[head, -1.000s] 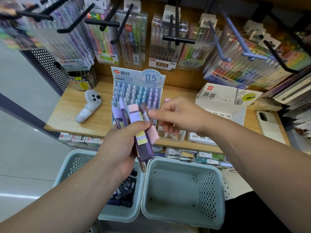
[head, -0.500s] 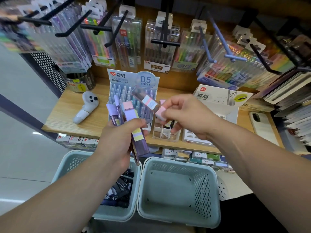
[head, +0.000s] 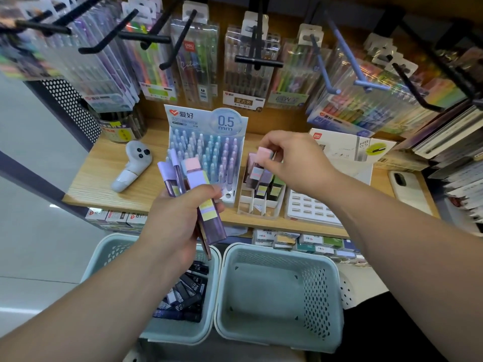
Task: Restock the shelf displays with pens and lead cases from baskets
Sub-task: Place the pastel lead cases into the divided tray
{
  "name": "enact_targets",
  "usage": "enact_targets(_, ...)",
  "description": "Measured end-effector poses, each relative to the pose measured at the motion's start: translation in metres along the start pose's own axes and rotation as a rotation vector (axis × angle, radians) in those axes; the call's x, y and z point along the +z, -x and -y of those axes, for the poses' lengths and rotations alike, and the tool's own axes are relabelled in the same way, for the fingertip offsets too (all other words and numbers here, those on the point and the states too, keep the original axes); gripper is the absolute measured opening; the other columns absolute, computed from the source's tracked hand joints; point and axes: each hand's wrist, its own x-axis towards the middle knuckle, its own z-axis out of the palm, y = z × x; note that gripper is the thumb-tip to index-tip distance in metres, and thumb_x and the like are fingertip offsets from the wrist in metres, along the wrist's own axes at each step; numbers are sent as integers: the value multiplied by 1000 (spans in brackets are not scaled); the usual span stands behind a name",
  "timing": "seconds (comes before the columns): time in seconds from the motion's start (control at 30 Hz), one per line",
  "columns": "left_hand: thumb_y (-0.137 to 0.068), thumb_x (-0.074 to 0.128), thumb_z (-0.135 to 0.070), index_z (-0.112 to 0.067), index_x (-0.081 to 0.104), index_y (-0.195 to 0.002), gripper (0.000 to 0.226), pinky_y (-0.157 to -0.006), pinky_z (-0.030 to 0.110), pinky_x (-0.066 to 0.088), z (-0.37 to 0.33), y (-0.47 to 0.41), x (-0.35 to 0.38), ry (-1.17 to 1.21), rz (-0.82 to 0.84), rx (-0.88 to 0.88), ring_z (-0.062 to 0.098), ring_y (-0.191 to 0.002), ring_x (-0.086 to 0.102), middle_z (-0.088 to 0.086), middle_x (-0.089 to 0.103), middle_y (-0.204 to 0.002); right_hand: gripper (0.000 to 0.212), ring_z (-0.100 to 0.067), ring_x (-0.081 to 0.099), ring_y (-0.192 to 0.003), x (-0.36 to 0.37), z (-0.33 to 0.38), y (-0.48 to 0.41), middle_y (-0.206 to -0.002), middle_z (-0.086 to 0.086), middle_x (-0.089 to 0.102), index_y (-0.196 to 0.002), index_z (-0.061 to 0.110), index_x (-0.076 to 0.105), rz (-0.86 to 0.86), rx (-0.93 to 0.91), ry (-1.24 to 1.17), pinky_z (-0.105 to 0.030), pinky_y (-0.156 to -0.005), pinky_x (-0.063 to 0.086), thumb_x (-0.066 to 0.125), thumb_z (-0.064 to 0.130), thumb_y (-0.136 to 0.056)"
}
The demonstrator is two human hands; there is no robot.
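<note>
My left hand [head: 180, 220] grips a fan of several purple lead cases [head: 201, 199] with pink and lilac caps, held over the shelf's front edge. My right hand [head: 292, 163] pinches the pink cap of one lead case [head: 262, 163] standing in the white divided display tray [head: 257, 205], beside two other cases in the tray. A blue 0.5 mm pen display box [head: 206, 152] full of pens stands left of the tray. Below, the left basket [head: 104, 257] holds dark lead cases [head: 183, 296]; the right basket [head: 277, 293] is bare.
The wooden shelf [head: 104, 173] also carries a white controller [head: 132, 165], a dark pen tub [head: 122, 124], a white lead box [head: 350, 150] and a phone [head: 410, 186]. Black hooks [head: 257, 58] with hanging pen packs jut out overhead. Small boxed goods [head: 308, 241] line the lower shelf.
My right hand drew one pink-capped case from the bunch in my left hand, carried it right and lowered it upright into the white tray. The left hand stayed put.
</note>
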Motion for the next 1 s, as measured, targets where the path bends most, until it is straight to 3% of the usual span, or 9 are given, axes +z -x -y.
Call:
enact_targets(0.1, -84, 73, -5, -9, 66, -113, 30, -53, 26, 56, -2, 0, -3, 16, 3, -12, 19, -67, 71, 11, 75, -90, 20, -14, 58, -83, 14, 1, -1, -91, 9, 67, -108, 30, 64, 3, 16, 103, -31, -70, 50, 71, 30, -89)
enact_targets(0.37, -85, 72, -6, -1, 64, -123, 39, -54, 25, 57, -8, -1, -14, 45, -9, -20, 18, -64, 71, 10, 74, -86, 13, -21, 56, -92, 45, -1, -9, -89, 2, 67, -98, 23, 65, -29, 10, 232, -38, -76, 48, 59, 34, -95)
enact_targets(0.63, -85, 72, -7, 1, 61, -127, 44, -51, 25, 55, -12, -2, -20, 70, -10, -36, 17, -63, 70, 9, 73, -85, 13, -17, 46, -93, 55, -7, -12, -95, 7, 68, -93, 27, 71, -59, 53, 278, -39, -86, 41, 71, 40, -89)
enact_targets(0.8, -84, 72, -6, 1, 64, -121, 38, -54, 25, 56, -10, 1, -18, 71, -7, -42, 18, -64, 71, 9, 74, -83, 12, -17, 47, -92, 57, -7, -12, -86, 11, 58, -84, 28, 69, -56, 55, 316, -35, -79, 38, 74, 39, -87)
enact_targets(1.0, -83, 74, -6, -9, 68, -101, 19, -53, 25, 56, -8, 1, -17, 33, 4, -53, 19, -65, 70, 10, 74, -83, 12, -20, 52, -95, 54, -3, -11, -90, 7, 64, -87, 26, 71, -28, 53, 327, -36, -80, 43, 71, 39, -88)
